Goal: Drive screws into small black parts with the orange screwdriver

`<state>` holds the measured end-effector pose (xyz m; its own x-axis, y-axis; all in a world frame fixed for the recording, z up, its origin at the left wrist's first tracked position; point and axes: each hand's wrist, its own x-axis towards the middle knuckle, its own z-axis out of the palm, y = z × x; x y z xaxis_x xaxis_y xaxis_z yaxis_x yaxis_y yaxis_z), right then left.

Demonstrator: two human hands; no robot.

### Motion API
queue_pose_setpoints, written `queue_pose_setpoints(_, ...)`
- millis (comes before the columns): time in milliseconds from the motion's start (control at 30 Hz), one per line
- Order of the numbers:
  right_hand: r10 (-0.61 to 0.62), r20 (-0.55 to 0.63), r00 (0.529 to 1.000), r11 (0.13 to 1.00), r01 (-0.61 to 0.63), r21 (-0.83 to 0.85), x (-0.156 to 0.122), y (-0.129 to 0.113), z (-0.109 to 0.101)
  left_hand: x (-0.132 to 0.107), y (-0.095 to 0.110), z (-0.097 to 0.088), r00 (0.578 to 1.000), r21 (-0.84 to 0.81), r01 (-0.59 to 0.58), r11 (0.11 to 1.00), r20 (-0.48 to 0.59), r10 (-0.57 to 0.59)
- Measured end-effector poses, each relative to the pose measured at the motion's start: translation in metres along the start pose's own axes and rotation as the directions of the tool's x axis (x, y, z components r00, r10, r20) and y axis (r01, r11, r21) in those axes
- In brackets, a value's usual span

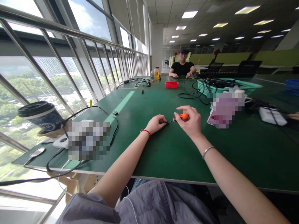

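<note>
My right hand (192, 123) is closed around the handle of an orange and black screwdriver (184, 116), with the index finger raised off it. The thin shaft points left and its tip meets a small black part (167, 123). My left hand (156, 123) pinches that part low over the green table (154, 161); the fingers cover most of it, and I cannot make out its kind. A small dark and silvery piece (115, 113) lies on the table to the left of my hands.
On the left stand a lidded cup (42, 115) and cables beside the metal railing (77, 39). A red tray (171, 85) and a jar (156, 73) are farther back. To the right are a teal basket (251, 88) with cables and a blurred-out phone (224, 113). A person (183, 67) sits opposite.
</note>
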<state>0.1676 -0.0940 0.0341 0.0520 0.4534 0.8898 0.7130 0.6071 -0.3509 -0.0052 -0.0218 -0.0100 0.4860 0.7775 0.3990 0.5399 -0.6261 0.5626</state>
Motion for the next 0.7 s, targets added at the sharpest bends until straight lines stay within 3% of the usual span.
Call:
queue_pose_setpoints(267,-0.038,-0.027,0.999,0.999,0.039,0.035,0.0,-0.0006,0.0002,0.0008,-0.001,0.0005,1.0,-0.005,-0.007,1.0,0.0,0.007)
queue_pose_setpoints(700,-0.001,-0.006,1.0,1.0,0.001,0.024,0.0001,-0.0001,-0.0004,0.0005,-0.0002,0.0006,1.0,0.008,-0.001,1.0,0.007,0.001)
